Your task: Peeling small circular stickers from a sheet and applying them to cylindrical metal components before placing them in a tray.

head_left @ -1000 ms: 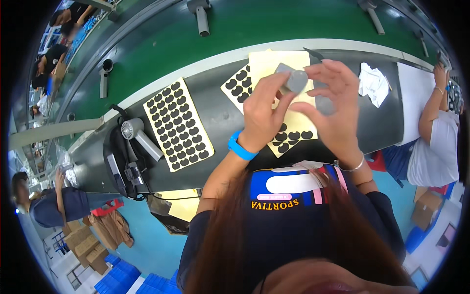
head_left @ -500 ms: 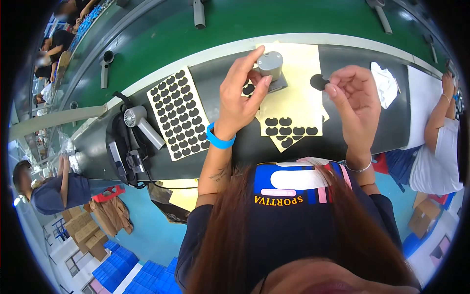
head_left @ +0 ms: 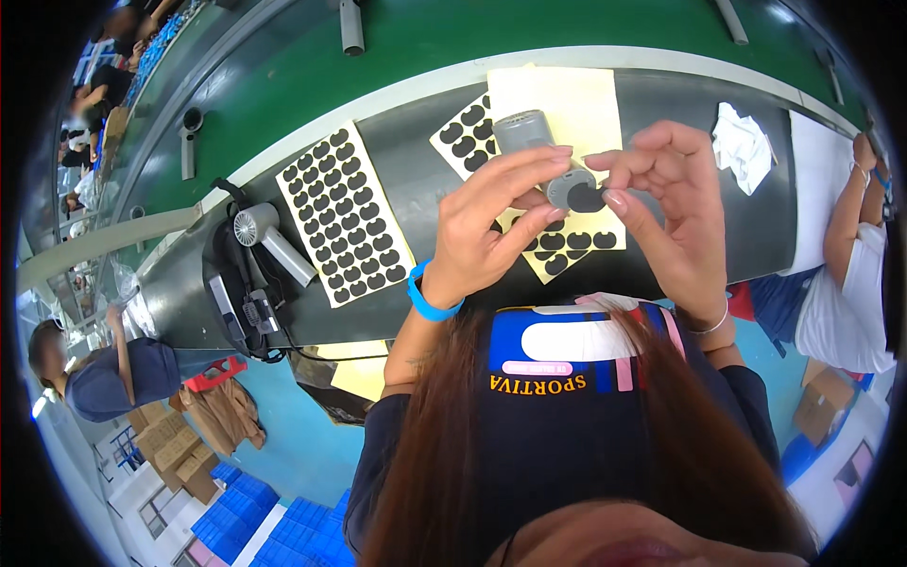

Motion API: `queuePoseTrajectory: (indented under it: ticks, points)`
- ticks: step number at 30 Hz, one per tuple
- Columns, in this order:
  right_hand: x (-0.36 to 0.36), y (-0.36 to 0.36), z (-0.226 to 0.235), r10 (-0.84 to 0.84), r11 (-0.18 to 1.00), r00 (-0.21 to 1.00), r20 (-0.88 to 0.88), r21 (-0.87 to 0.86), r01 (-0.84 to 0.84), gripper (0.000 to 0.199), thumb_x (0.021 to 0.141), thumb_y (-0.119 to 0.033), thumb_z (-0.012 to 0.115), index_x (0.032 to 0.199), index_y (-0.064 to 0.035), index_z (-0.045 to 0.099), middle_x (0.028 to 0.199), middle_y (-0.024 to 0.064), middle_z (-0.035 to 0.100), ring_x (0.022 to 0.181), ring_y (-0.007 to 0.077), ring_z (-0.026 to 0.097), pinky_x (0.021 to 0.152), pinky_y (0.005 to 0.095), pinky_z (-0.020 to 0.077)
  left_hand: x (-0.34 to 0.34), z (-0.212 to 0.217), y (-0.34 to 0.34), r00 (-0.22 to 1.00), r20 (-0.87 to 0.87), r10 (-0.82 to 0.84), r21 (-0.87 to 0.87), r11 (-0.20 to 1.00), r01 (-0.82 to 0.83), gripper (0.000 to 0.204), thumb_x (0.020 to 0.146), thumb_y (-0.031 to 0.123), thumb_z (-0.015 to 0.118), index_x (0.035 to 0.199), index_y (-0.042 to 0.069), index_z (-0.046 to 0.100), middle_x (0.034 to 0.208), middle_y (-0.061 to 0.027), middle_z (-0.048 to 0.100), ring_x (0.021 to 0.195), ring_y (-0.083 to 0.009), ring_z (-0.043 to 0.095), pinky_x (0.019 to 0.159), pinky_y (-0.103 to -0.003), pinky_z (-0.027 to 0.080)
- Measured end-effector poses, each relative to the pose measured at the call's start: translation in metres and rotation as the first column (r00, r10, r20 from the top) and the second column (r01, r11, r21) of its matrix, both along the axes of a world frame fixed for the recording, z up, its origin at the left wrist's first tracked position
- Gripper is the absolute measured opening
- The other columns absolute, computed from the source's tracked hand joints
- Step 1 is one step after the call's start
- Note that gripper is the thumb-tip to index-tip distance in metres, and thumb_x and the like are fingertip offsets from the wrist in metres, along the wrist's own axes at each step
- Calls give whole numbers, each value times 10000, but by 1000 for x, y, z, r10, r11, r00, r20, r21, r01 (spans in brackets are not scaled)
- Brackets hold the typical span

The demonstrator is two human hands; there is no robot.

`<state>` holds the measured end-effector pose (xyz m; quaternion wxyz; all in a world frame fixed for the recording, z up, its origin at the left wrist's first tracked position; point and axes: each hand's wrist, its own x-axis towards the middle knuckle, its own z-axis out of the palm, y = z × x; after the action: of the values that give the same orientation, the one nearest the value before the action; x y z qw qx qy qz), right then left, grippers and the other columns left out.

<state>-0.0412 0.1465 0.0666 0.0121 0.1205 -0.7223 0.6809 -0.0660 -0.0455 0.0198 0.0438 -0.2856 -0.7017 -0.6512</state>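
Note:
My left hand (head_left: 491, 208) is closed around a grey fan-like device (head_left: 522, 130), tilted so its round end faces me. A black round sticker (head_left: 588, 197) with notched edges overlaps that end. Thumb and fingers of my right hand (head_left: 673, 203) pinch the sticker's right edge; whether it is stuck down, I cannot tell. Below and behind my hands, a pale yellow backing sheet (head_left: 557, 90) bears several black stickers near its lower edge. Another sticker sheet (head_left: 463, 142) lies partly under it, and a fuller sticker sheet (head_left: 387, 194) rests to the left.
On the dark table (head_left: 189, 307), a grey handheld fan (head_left: 288, 260) lies left beside a black bag-like item (head_left: 222, 307). A crumpled white cloth (head_left: 742, 151) lies right. Beyond runs a green conveyor (head_left: 283, 90) carrying grey devices (head_left: 351, 28). A co-worker's arm (head_left: 844, 213) is at far right.
The grey device has tipped, bringing its round end toward me. My right hand has moved left, bringing the sticker from apart to over that end. Grey devices on the conveyor have shifted left.

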Motion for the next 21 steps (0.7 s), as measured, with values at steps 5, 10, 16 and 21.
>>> queuePoseTrajectory:
  ticks: [5,10,16,21]
  points:
    - [0,1,9,-7,997,999,39,76,4,377,856,86,565,1155,-34,368,912,95,583,1011,193,607,858,281,456,2,4,-4,994,64,-93,-37,995,95,376,804,-85,636,1175,-54,583,1219,-210,563,978,-269,654,768,-312,591]
    - [-3,5,23,34,975,995,98,217,-55,356,848,99,556,1131,-32,383,907,89,578,1026,198,615,860,286,477,4,5,-1,987,112,-116,-8,993,118,382,797,-80,648,1174,-56,590,1215,-210,564,986,-269,652,784,-318,591]
    - [-5,6,28,72,943,996,51,323,-85,324,847,105,542,1108,-27,403,898,83,577,1018,214,630,851,302,495,6,3,3,988,114,-102,48,994,97,350,802,-41,658,1150,-38,616,1181,-166,598,799,-172,683,695,-262,579]
    - [-6,7,29,66,932,997,28,355,-72,305,845,105,542,1091,-21,412,883,101,597,988,220,652,816,292,515,6,3,4,985,132,-112,61,993,105,332,813,-35,652,1144,-38,621,1177,-164,599,809,-175,683,706,-263,580]
